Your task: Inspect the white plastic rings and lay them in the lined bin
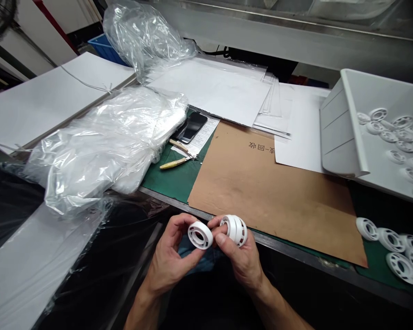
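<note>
Between the fingers and thumb of my left hand (170,254) is one white plastic ring (200,235), its slotted face turned toward me. My right hand (242,261) grips a short stack of white plastic rings (234,230), one against another, with a finger reaching into the opening. Both hands are close together in front of the table's front edge, and the single ring is a little apart from the stack. How many rings the stack has is partly hidden by my fingers.
Brown cardboard (254,192) lies on the green table top. More white rings (402,268) sit at right, below a white bin (346,123) holding several. Yellow-handled nippers (174,163), a phone (192,127), clear plastic bags (99,142) and white sheets (209,87) lie left and behind.
</note>
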Demonstrator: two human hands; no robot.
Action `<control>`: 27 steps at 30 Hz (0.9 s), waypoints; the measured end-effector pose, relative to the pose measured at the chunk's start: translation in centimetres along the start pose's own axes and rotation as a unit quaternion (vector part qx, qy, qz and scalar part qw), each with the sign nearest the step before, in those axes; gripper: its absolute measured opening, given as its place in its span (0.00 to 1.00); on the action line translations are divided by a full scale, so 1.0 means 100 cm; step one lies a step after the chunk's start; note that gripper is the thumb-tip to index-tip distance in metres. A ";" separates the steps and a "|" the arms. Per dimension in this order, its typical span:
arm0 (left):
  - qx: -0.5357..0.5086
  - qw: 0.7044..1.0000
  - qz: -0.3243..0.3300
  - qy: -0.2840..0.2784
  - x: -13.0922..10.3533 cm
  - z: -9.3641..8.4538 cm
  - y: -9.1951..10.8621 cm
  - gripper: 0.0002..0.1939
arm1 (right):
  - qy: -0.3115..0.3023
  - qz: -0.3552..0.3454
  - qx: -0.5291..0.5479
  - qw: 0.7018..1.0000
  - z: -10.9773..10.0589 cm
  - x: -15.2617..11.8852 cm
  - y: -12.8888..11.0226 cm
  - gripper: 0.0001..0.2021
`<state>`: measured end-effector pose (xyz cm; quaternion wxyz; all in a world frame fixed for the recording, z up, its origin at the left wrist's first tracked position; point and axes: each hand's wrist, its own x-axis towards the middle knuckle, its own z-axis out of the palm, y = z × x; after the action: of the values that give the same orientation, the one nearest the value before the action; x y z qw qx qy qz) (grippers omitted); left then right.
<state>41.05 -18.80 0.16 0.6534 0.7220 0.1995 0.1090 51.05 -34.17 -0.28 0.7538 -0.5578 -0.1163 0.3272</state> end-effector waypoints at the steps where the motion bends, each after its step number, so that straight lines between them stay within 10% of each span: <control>1: -0.002 1.000 0.017 0.002 0.000 0.001 0.000 0.19 | 0.001 0.000 -0.001 1.000 0.000 0.000 0.000 0.09; 16: -0.009 0.991 0.132 0.010 0.002 0.001 -0.001 0.22 | -0.024 -0.023 -0.027 0.999 0.001 -0.001 -0.003 0.07; 27: -0.007 1.000 -0.011 -0.026 0.000 -0.006 -0.004 0.24 | -0.075 -0.040 0.014 0.996 0.001 -0.003 -0.001 0.10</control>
<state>40.71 -18.22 -0.15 0.6647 0.7175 0.1901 0.0845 50.81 -34.28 -0.07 0.7634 -0.5156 -0.1905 0.3393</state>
